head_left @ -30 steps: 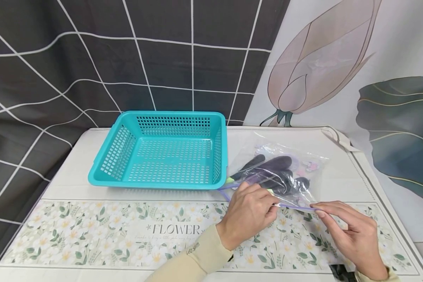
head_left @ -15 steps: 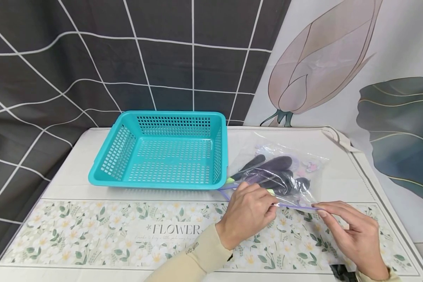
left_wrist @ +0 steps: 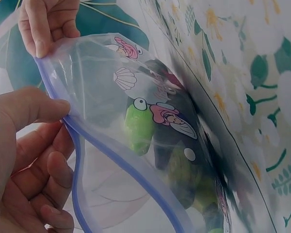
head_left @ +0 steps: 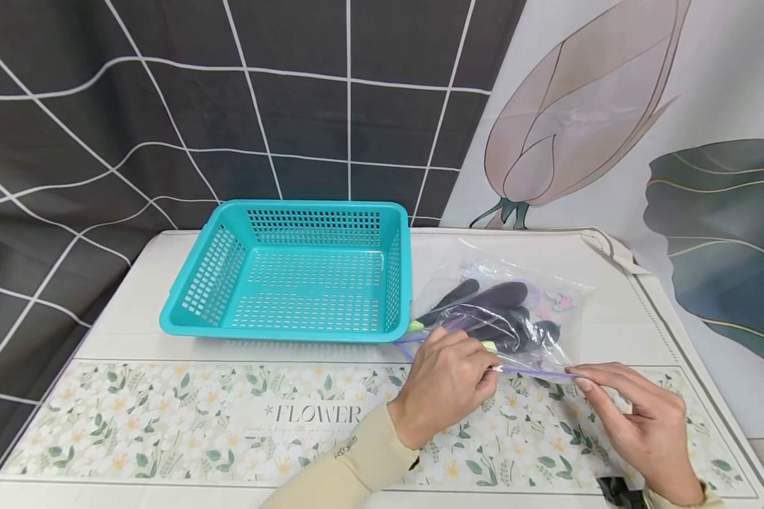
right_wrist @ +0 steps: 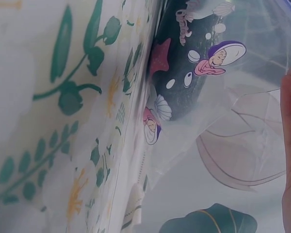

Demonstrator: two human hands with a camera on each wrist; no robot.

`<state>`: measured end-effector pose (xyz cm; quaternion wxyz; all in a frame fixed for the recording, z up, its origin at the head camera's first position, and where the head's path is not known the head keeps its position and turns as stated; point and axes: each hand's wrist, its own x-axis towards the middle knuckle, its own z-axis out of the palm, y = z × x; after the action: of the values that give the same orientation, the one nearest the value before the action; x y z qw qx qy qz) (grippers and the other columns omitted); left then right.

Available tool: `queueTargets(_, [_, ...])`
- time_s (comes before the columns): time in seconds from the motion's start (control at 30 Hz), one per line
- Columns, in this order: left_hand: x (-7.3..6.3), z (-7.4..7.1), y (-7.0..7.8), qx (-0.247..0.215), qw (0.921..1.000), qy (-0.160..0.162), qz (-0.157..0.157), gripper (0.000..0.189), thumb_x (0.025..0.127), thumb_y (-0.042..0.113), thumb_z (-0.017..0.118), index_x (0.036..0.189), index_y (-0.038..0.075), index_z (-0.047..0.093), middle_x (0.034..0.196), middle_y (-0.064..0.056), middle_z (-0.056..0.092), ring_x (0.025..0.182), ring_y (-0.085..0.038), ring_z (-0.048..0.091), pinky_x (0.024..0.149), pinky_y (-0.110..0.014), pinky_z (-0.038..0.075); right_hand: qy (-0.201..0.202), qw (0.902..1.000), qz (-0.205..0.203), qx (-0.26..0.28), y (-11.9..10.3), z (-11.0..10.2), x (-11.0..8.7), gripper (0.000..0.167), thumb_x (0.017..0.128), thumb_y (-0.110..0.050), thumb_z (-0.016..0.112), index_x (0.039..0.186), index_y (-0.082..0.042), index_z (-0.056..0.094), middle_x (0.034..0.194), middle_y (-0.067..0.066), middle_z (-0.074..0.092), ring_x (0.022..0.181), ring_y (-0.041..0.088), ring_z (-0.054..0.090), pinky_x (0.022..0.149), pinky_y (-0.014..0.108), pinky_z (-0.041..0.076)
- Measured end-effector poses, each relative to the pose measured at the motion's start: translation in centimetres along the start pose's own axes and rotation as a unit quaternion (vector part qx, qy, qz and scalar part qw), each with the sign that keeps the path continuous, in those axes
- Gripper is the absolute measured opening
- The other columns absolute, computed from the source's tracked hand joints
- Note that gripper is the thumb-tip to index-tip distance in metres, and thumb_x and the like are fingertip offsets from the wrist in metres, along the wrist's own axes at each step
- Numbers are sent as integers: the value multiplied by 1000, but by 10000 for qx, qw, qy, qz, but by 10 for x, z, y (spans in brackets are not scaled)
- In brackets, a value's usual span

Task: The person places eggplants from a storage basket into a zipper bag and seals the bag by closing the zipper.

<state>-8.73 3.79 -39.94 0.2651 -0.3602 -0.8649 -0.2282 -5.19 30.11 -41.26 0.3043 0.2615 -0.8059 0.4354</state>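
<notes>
In the head view a clear zip bag (head_left: 563, 332) with printed cartoon figures lies right of the basket. Several dark eggplants (head_left: 506, 295) with green stem ends (left_wrist: 138, 130) are inside it. My left hand (head_left: 447, 382) pinches the purple zip strip (left_wrist: 140, 172) between thumb and forefinger, around mid-length. Left of that pinch the strip's two edges stand apart; toward the right they run together. My right hand (head_left: 639, 420) pinches the bag's right corner at the strip's end. In the right wrist view only the edge of that hand shows.
A turquoise perforated basket (head_left: 315, 336) stands left of the bag, its right wall close to the bag's left corner. A floral cloth (head_left: 184, 417) covers the table. Behind hang a dark gridded curtain (head_left: 305, 113) and a flower-printed one (head_left: 586, 127).
My left hand has slid very slightly left along the zip strip. The right hand keeps its pinch at the corner almost unmoved. Bag and basket stay in place.
</notes>
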Motion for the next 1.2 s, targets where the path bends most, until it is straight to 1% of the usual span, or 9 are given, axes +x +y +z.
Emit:
queueTargets(0.43, [0,0,-2,6,10000,-47,-44,7,87,21,73,88,22,79,82,13,72,70,-4,54,67,-23,34,13,10000,5,-45,0,0,1,8,88,4,72,95,5,76,93,12,75,96,2,68,82,9,48])
queueTargets(0.73, [-1,-1,-3,43,9999,-77,-63,7,87,21,72,87,22,79,81,13,72,69,-4,54,66,-23,34,162,9996,-127,168,-3,1,5,7,89,4,71,93,8,75,89,15,74,91,3,69,77,9,47])
queueTargets(0.97, [-1,-2,-4,119,9999,-81,-66,7,86,20,72,87,23,79,81,14,71,69,-5,55,66,-24,35,214,9990,-199,323,-4,1,7,7,89,5,71,92,10,74,88,17,74,92,4,69,78,10,48])
queueTargets(1.2, [-2,-2,-5,142,9998,-104,-53,7,84,20,74,87,24,79,81,13,72,69,-4,55,65,-24,35,190,9996,-119,156,-2,0,5,7,89,4,71,93,9,75,89,16,74,89,1,68,75,10,47])
